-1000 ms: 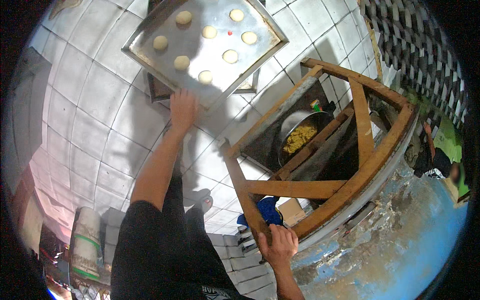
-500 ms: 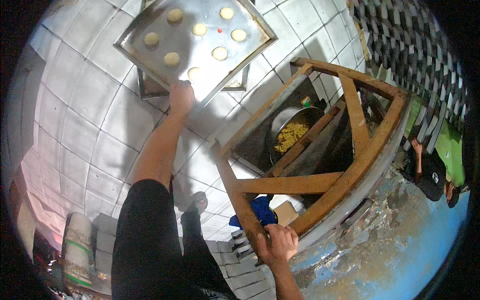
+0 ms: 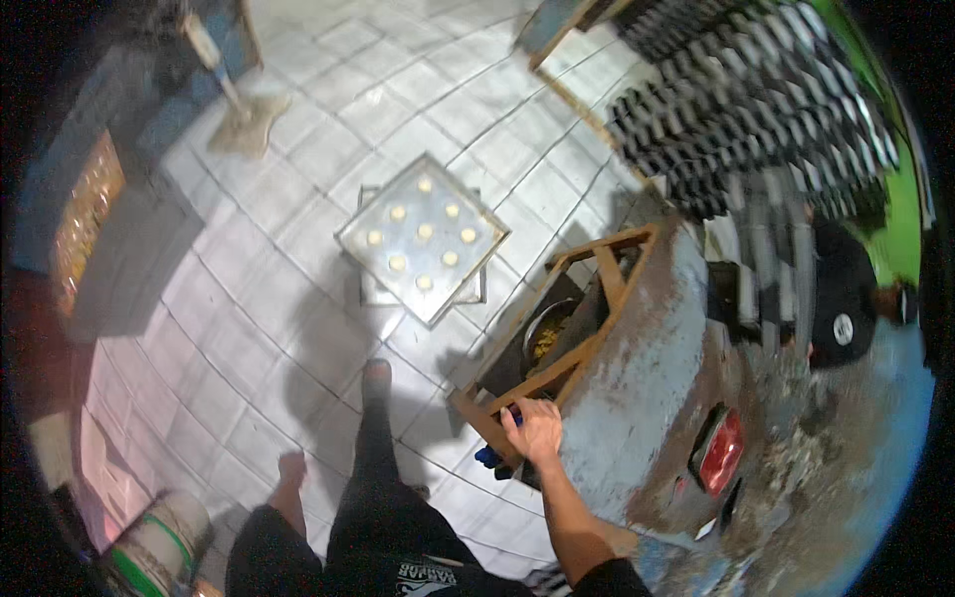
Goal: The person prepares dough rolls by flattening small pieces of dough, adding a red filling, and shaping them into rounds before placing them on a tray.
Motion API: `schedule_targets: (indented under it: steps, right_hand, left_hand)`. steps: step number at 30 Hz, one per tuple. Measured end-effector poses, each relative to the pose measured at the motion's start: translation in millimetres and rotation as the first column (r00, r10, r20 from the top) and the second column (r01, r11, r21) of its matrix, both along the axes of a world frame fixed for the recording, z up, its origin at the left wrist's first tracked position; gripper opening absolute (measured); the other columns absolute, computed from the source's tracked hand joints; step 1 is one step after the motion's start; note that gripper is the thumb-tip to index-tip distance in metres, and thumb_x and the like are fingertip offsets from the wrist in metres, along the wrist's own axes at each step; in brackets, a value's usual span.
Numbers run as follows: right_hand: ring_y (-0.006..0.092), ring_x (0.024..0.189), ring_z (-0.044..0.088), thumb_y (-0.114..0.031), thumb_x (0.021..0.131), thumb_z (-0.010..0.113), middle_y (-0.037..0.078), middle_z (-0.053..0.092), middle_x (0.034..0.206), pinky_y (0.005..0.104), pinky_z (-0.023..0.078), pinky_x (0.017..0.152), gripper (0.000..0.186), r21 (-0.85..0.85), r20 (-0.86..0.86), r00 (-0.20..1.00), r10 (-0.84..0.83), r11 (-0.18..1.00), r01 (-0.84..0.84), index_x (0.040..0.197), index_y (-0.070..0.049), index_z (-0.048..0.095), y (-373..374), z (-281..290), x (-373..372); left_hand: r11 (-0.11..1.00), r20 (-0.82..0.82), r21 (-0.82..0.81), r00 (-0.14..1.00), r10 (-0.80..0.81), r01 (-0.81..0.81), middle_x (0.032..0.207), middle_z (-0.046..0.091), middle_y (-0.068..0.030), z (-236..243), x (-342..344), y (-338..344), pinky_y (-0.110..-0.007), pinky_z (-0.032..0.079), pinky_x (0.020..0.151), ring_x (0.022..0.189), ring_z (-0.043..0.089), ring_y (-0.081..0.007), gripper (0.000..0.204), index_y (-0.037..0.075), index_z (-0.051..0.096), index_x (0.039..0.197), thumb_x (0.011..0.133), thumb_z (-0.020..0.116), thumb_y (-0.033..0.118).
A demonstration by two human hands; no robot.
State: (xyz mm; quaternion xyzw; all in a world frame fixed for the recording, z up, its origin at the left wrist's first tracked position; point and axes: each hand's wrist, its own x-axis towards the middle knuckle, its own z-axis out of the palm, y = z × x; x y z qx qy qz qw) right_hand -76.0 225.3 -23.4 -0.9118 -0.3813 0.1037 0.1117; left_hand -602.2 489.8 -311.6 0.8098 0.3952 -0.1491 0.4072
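Observation:
My right hand (image 3: 535, 428) is closed around the near corner of a wooden table frame (image 3: 609, 274) with a worn grey-blue top. Directly beneath that hand a bit of blue cloth (image 3: 487, 457) pokes out. Low on the left hangs my left hand (image 3: 291, 466), drawn back near my leg; its fingers are blurred. Ahead on the floor, a square metal baking tray (image 3: 350, 239) bears several round, pale dough balls (image 3: 425, 231) in rows. It sits turned across another metal tray (image 3: 476, 289) and is apart from both hands.
Inside the frame stands a metal pot (image 3: 530, 333) with yellow food. A red object (image 3: 720, 453) lies on the worn tabletop. At right are stacked dark slatted pieces (image 3: 756, 99) and a person in black (image 3: 846, 298). A grey box (image 3: 134, 264) and a broom (image 3: 244, 119) are at left.
My left hand has let go of the baking tray's near corner and moved back to my side. The view has risen and widened. My right hand stays on the table frame.

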Motion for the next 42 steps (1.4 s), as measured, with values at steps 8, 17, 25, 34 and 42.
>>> schedule_targets:
  steps: [8,17,25,34,42]
  right_hand:
    - [0.0387,0.113,0.064,-0.042,0.095,0.058,0.021,0.068,0.121,0.0459,0.047,0.101,0.049,0.404,-0.33,0.943,-0.046,0.896,0.185,0.126,-0.005,0.067,-29,24,-66]
    - [0.0384,0.119,0.061,-0.033,0.095,0.053,0.02,0.065,0.13,0.0462,0.048,0.103,0.049,-0.066,-0.5,0.77,-0.397,0.904,0.423,0.133,-0.003,0.061,-361,-5,-321]
    - [0.0249,0.082,0.072,-0.036,0.095,0.064,0.01,0.075,0.087,0.0391,0.056,0.074,0.035,-0.214,-0.573,0.307,-0.76,0.5,0.839,0.1,-0.003,0.073,-565,-31,-409]
    - [0.0098,0.075,0.059,-0.026,0.106,0.055,0.0,0.064,0.079,0.0278,0.05,0.07,0.03,0.423,-0.559,0.719,-0.413,0.603,0.676,0.089,-0.003,0.065,-439,223,-55]
    - [0.015,0.074,0.066,-0.031,0.101,0.057,0.008,0.071,0.079,0.0334,0.053,0.073,0.035,0.404,-0.512,0.741,-0.436,0.639,0.655,0.095,0.001,0.07,-353,247,203]
  left_hand:
    - [0.686,0.011,-0.518,0.799,0.602,-0.51,0.101,0.069,-0.0119,118,48,-35,-0.033,0.054,0.068,0.085,0.067,-0.0201,0.028,0.006,0.06,0.118,0.099,0.06,0.027]
    - [0.748,-0.149,-0.522,0.907,0.393,-0.41,0.092,0.069,-0.0087,186,55,-150,-0.034,0.052,0.063,0.078,0.067,-0.0196,0.029,0.006,0.063,0.116,0.096,0.061,0.027]
    - [0.983,0.574,0.161,0.819,-0.024,-0.084,0.107,0.07,-0.0195,244,204,-218,-0.04,0.052,0.09,0.099,0.067,-0.0312,0.046,-0.004,0.058,0.131,0.1,0.061,0.028]
    - [0.915,0.891,0.347,0.231,-0.39,0.208,0.126,0.065,-0.0176,511,501,-345,-0.041,0.049,0.099,0.114,0.062,-0.0344,0.038,0.004,0.063,0.129,0.094,0.066,0.019]
    - [0.755,0.671,0.529,0.353,-0.652,0.388,0.116,0.068,-0.0148,494,592,-391,-0.046,0.051,0.091,0.107,0.064,-0.035,0.041,0.006,0.064,0.124,0.09,0.071,0.028]
